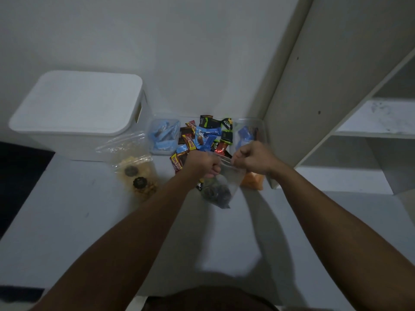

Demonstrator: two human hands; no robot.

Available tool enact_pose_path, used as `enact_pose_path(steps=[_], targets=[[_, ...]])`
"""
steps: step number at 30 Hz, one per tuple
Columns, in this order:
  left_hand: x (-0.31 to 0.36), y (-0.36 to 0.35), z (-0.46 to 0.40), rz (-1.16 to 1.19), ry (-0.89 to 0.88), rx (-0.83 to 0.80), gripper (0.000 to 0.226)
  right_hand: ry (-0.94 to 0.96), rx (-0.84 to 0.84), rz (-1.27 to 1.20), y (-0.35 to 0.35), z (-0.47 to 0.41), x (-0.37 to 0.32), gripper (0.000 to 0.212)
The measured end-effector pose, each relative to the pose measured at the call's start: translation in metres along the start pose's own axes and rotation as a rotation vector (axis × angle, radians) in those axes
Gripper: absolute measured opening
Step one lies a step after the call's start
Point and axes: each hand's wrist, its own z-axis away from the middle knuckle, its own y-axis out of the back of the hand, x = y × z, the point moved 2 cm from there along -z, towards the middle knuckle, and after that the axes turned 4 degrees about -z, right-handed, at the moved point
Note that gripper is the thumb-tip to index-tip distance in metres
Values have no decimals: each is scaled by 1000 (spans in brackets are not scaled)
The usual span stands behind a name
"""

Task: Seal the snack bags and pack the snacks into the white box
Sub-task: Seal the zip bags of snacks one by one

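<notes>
My left hand (202,163) and my right hand (252,158) pinch the top edge of a clear zip bag (221,187) holding dark cookies, lifted a little above the floor. A second clear bag (137,173) with pale and dark cookies lies to the left, its top open and loose. The white box (74,113) stands at the back left with its lid on. A heap of wrapped snacks (202,135) lies behind my hands, against the wall.
A clear tub (165,134) with blue packets stands beside the box. Another clear container (248,131) and an orange packet (252,180) sit by the white shelf unit (336,108) on the right. A dark mat (20,173) borders the left.
</notes>
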Motion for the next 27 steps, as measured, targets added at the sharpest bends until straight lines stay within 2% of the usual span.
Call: enact_pose_path(steps=[4, 7, 9, 12, 16, 19, 23, 27], targets=[[6, 4, 9, -174, -2, 8, 18, 69, 135, 91, 2, -3, -5, 9], [13, 11, 20, -120, -30, 36, 21, 131, 320, 127, 2, -2, -11, 19], [18, 14, 28, -75, -75, 33, 22, 193, 378, 135, 2, 1, -19, 15], [23, 22, 32, -10, -144, 85, 21, 298, 407, 200, 3, 8, -34, 9], [27, 42, 36, -53, -388, 402, 7, 363, 462, 256, 9, 14, -51, 10], [37, 51, 36, -138, -547, 354, 31, 360, 413, 247, 15, 15, -61, 10], [49, 58, 37, -145, -590, 379, 13, 367, 390, 228, 19, 15, -71, 8], [54, 62, 40, -109, -596, 422, 8, 362, 367, 202, 22, 13, -75, 6]])
